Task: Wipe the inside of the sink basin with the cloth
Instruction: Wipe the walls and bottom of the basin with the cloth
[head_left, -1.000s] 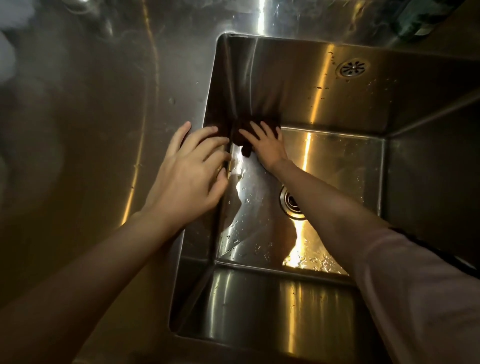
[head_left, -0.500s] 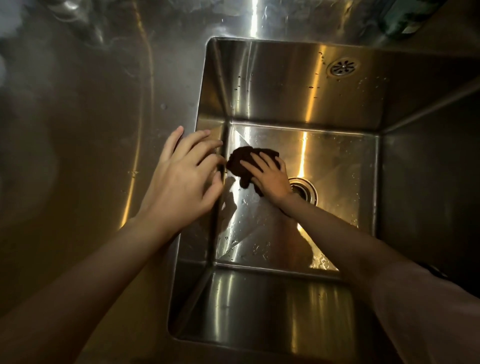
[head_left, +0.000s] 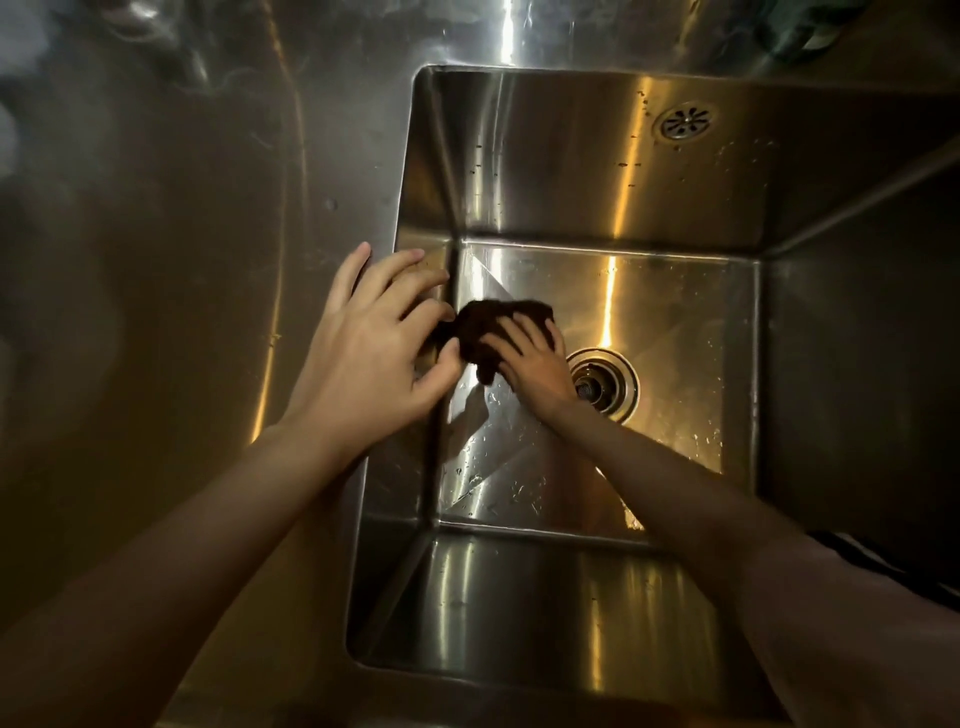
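Note:
A deep stainless steel sink basin (head_left: 597, 171) fills the middle and right of the head view. On its wet floor lies a dark crumpled cloth (head_left: 480, 325), just left of the round drain (head_left: 605, 384). My right hand (head_left: 530, 358) lies on top of the cloth with fingers spread and pressing it down onto the floor. My left hand (head_left: 374, 353) rests over the basin's left rim, fingers relaxed and slightly bent, holding nothing.
A steel counter (head_left: 182, 312) stretches to the left of the basin. A small round overflow grille (head_left: 685, 122) sits high on the back wall. Water drops speckle the floor and walls. A dark blurred object (head_left: 800, 26) stands at the top right.
My right hand has slid the cloth from the back left corner down the floor toward the drain. The left hand has stayed on the rim.

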